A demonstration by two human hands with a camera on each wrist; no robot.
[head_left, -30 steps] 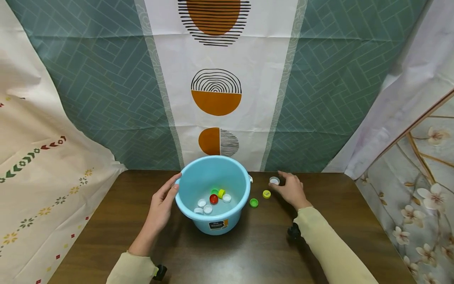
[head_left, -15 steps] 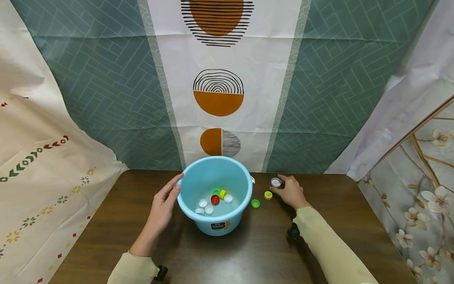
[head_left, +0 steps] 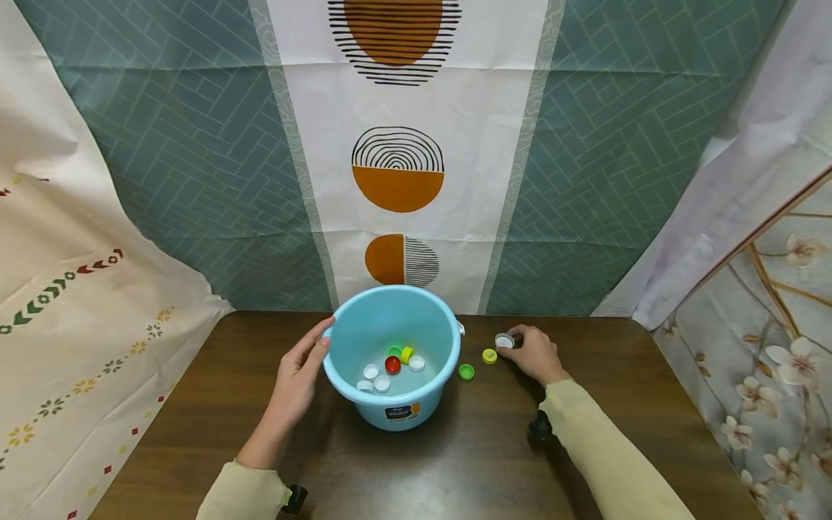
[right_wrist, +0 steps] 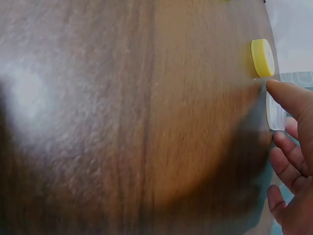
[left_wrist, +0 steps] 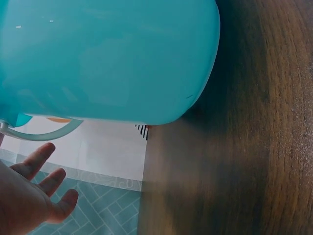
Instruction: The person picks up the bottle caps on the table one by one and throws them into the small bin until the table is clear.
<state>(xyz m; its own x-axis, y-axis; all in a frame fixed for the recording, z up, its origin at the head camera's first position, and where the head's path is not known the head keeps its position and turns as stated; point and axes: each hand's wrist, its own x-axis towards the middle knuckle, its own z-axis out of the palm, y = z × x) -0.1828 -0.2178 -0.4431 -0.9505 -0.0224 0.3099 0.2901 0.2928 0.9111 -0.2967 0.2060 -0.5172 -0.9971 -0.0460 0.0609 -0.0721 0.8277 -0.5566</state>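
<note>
A light-blue bucket point(head_left: 401, 417) stands on the brown table, holding several bottle caps in white, red, yellow and green. My left hand point(head_left: 297, 379) rests against the left of its rim, index fingertip and thumb touching there. In the left wrist view the other fingers point(left_wrist: 54, 182) extend loosely, apart from the bucket wall. Right of the bucket, my right hand point(head_left: 534, 355) pinches a white bottle cap point(head_left: 504, 340) between thumb and fingers. In the right wrist view the thumb partly hides this cap. A yellow cap point(head_left: 490, 356) lies just beside the hand.
A green cap point(head_left: 466, 372) lies between the bucket and the yellow cap. The bucket's pale handle joint point(head_left: 461, 328) sticks out on the right. Behind the table's far edge hangs a patterned cloth point(head_left: 396, 217), with more fabric at both sides.
My right hand's fingers have drawn in around the white cap, which has shifted slightly towards me. The left hand stays at the bucket rim, and the caps inside have not moved.
</note>
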